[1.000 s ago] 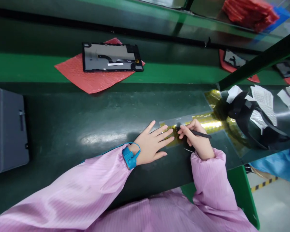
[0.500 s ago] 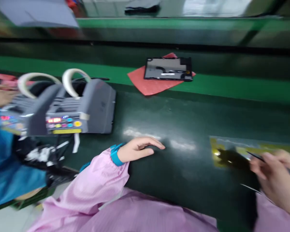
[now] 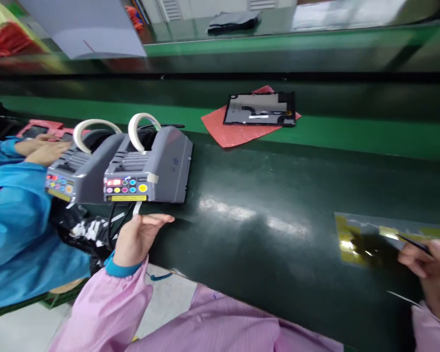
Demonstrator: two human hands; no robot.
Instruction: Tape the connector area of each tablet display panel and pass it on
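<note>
My left hand (image 3: pixel 137 238) is raised at the near edge of the dark green bench, fingers apart, right under a strip of white tape (image 3: pixel 137 208) hanging from the grey tape dispenser (image 3: pixel 148 168). Its thumb and forefinger are close to the strip's end; contact is unclear. My right hand (image 3: pixel 430 276) sits at the far right edge, closed on thin black tweezers (image 3: pixel 414 243) whose tip rests over the clear sheet with yellow tape (image 3: pixel 355 234).
A second grey tape dispenser (image 3: pixel 73 176) stands to the left. A co-worker in blue sleeves (image 3: pixel 11 215) works at far left. A dark tablet panel (image 3: pixel 260 108) lies on a red bubble sheet (image 3: pixel 227 128) on the green belt behind.
The view swung left. My left hand left the yellow-tape sheet and travelled left across the bench to the dispenser's tape strip. My right hand stayed at the sheet with the tweezers.
</note>
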